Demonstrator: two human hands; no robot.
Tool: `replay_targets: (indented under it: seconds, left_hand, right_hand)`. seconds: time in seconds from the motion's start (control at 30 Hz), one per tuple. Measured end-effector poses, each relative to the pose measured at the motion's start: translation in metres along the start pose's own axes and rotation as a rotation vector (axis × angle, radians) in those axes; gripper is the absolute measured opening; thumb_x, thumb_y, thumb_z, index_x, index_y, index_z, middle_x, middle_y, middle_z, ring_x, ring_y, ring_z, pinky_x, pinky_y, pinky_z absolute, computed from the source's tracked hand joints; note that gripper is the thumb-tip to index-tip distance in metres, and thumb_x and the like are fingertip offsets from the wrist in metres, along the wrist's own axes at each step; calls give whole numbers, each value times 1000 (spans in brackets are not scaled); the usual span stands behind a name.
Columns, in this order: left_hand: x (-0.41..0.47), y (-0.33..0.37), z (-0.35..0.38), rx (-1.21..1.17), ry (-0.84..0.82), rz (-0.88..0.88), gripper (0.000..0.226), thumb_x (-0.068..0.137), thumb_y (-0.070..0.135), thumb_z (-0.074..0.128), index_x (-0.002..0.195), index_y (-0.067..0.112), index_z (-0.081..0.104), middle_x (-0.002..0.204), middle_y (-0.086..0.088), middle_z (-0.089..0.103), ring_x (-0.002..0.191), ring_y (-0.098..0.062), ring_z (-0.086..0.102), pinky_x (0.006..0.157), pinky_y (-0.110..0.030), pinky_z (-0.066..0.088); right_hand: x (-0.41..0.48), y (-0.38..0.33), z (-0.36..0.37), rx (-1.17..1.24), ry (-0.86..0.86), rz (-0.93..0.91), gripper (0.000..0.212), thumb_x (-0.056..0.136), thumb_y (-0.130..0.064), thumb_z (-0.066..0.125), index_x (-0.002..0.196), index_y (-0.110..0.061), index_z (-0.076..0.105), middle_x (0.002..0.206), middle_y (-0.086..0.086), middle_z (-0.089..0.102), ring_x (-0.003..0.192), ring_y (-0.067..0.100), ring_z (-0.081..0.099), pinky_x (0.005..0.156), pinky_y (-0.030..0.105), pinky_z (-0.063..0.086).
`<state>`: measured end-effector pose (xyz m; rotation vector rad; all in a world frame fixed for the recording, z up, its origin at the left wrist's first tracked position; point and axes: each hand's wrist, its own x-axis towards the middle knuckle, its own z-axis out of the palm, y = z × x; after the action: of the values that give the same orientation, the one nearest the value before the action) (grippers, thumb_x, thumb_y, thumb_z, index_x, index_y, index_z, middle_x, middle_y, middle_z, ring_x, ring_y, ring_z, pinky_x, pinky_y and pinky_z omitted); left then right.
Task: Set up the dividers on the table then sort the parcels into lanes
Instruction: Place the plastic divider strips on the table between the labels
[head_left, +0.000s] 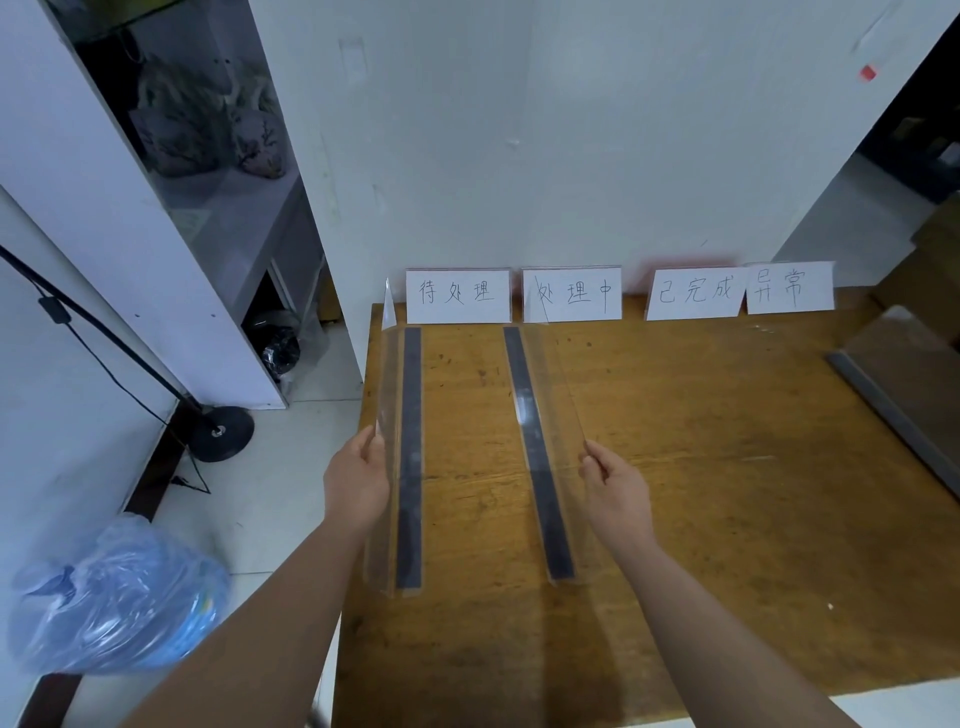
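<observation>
Clear left divider (410, 441), pinched by left hand (356, 483), and second divider (530, 441), pinched by right hand (618, 488), run front-to-back; third divider (904, 384) lies right, nearer that hand.

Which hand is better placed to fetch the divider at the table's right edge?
Right hand, probably: pinching the middle divider, it is nearer the spare divider; the left hand holds the left divider, farther away.

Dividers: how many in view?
3: left divider along the table edge, in the left hand; middle divider in the right hand; right divider at the frame edge, cropped.
</observation>
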<state>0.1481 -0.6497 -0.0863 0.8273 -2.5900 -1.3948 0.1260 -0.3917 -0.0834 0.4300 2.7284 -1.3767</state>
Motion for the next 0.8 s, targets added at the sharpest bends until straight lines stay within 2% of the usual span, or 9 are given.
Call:
replay_targets:
  seconds: [0.1, 0.17, 0.23, 0.27, 0.37, 0.47, 0.57, 0.7, 0.8]
  left_hand:
    - [-3, 1, -1, 0, -15, -24, 43, 106, 30, 36, 144, 13, 48, 140, -7, 56, 127, -26, 53, 106, -41, 41]
    - [-4, 2, -2, 16, -24, -19, 44, 106, 29, 37, 145, 12, 47, 142, -7, 55, 129, -27, 51, 107, -41, 39]
    - [-3, 2, -3, 17, -25, -24, 44, 105, 29, 37, 145, 13, 47, 142, -8, 55, 128, -26, 52, 107, -42, 40]
    - [-3, 2, -3, 12, -25, -29, 44, 105, 30, 38, 145, 13, 47, 141, -7, 55, 128, -26, 52, 107, -42, 41]
    - [-3, 1, -5, 9, -31, -49, 45, 104, 33, 39, 146, 15, 45, 142, -7, 54, 127, -27, 53, 106, -44, 42]
    - [-4, 2, -6, 13, -42, -71, 48, 104, 34, 40, 148, 15, 41, 144, -8, 52, 130, -27, 50, 106, -44, 40]
    - [-6, 2, -8, 8, -54, -81, 52, 104, 37, 40, 151, 15, 35, 146, -8, 50, 133, -28, 48, 108, -45, 38]
    - [-12, 10, -11, 10, -44, -72, 51, 103, 36, 42, 149, 15, 36, 147, -6, 48, 132, -28, 48, 106, -44, 39]
    - [-19, 22, -16, 94, -17, -13, 44, 103, 34, 43, 143, 14, 44, 141, -8, 52, 128, -28, 49, 102, -43, 40]
  right_hand:
    - [-2, -2, -1, -5, -10, -3, 40, 100, -21, 46, 140, -17, 48, 132, -2, 60, 112, 15, 60, 96, 39, 52]
    - [-2, -3, -2, -20, -15, -23, 40, 100, -20, 46, 140, -18, 48, 129, -3, 60, 100, 9, 60, 84, 26, 54]
    - [-2, -5, -4, -38, -21, -28, 39, 100, -19, 46, 140, -17, 47, 127, -3, 60, 89, 0, 55, 71, 11, 43]
    - [-3, -6, -4, -46, -20, -29, 40, 100, -19, 46, 140, -17, 47, 128, -3, 60, 89, -1, 54, 71, 10, 42]
    - [-3, -7, -5, -58, -10, -27, 43, 100, -22, 47, 142, -18, 44, 136, 0, 56, 109, 7, 56, 88, 21, 48]
    - [-2, -6, -6, -69, -15, -22, 45, 99, -23, 49, 144, -18, 42, 136, 0, 56, 95, 1, 54, 80, 15, 44]
    - [-1, -7, -8, -74, -20, -18, 46, 99, -23, 49, 144, -18, 41, 134, 1, 57, 98, 5, 55, 82, 20, 46]
    - [-1, -7, -10, -96, -17, -7, 49, 98, -26, 51, 145, -19, 40, 138, 3, 55, 122, 16, 53, 101, 36, 47]
    - [-1, -8, -12, -140, -15, -18, 50, 98, -27, 52, 145, -18, 39, 143, 2, 50, 131, 18, 47, 107, 39, 42]
